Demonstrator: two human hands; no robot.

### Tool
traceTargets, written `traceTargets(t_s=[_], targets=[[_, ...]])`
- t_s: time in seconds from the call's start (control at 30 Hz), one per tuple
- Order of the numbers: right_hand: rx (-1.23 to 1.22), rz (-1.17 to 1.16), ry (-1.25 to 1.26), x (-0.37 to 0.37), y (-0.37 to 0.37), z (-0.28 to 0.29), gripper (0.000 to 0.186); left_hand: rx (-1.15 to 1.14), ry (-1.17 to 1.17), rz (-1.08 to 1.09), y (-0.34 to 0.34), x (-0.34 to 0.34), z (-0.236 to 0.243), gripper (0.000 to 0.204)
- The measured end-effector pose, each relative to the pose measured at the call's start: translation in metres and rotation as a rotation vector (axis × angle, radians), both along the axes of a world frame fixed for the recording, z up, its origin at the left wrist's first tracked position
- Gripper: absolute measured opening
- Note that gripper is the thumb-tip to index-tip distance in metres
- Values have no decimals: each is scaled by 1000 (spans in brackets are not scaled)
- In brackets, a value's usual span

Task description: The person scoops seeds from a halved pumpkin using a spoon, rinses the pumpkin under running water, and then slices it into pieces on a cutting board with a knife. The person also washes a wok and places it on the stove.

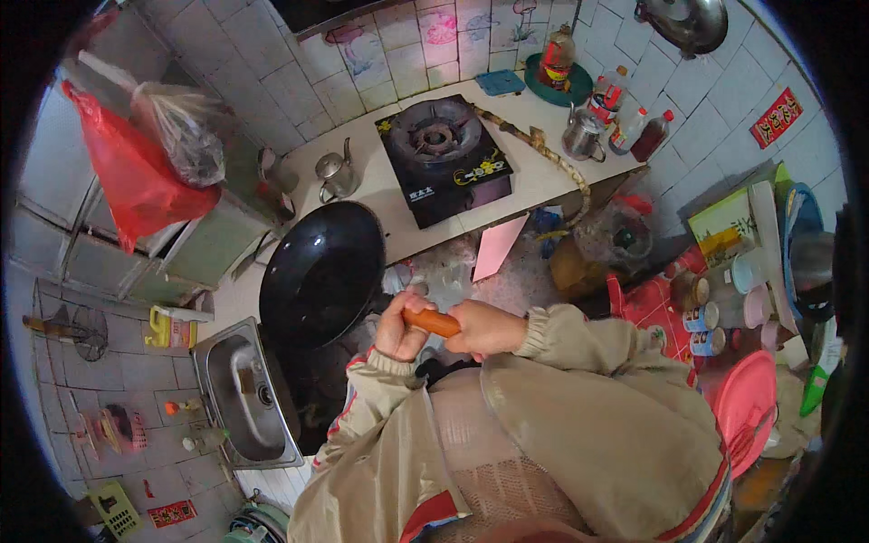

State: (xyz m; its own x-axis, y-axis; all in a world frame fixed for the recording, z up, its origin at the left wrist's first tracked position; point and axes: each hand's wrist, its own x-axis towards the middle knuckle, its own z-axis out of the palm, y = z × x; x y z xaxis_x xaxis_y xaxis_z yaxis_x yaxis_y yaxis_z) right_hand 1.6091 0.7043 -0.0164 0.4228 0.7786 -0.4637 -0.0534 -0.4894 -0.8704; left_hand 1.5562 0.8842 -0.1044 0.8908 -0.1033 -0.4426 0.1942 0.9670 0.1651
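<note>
A large black wok (317,271) is tilted at the left, its dark, glossy inside showing. My left hand (401,326) is closed round its handle close to the pan. The orange-brown wooden handle (432,321) shows between my two hands. My right hand (486,328) is wrapped round the handle's outer end. The wok is held in front of the counter's left part, over the sink's far edge. Part of the handle is hidden by my fingers.
A metal sink (291,434) sits left of me. On the white counter (371,213) stand a black gas stove (444,185), a metal kettle (335,174), a second metal pot (582,136) and several bottles (625,127). Plastic bags (136,172) hang at the left. Jars (701,330) line the right.
</note>
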Motion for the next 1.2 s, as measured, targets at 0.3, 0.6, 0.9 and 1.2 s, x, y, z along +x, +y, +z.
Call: traceTargets(t_s=[0.3,0.6,0.9,1.2], targets=[[152,-489,-190,59,-51,-38,17,106,-121,-328,-61,153,8,16],[164,-831,-145,137,-6,-62,18,106,-10,-541,-46,284,-19,19],[3,-859,-263,155,6,-93,25,121,64,-578,-36,305,-50,22],[-34,-818,-70,155,-6,-111,32,1227,-590,-1260,78,318,-12,30]])
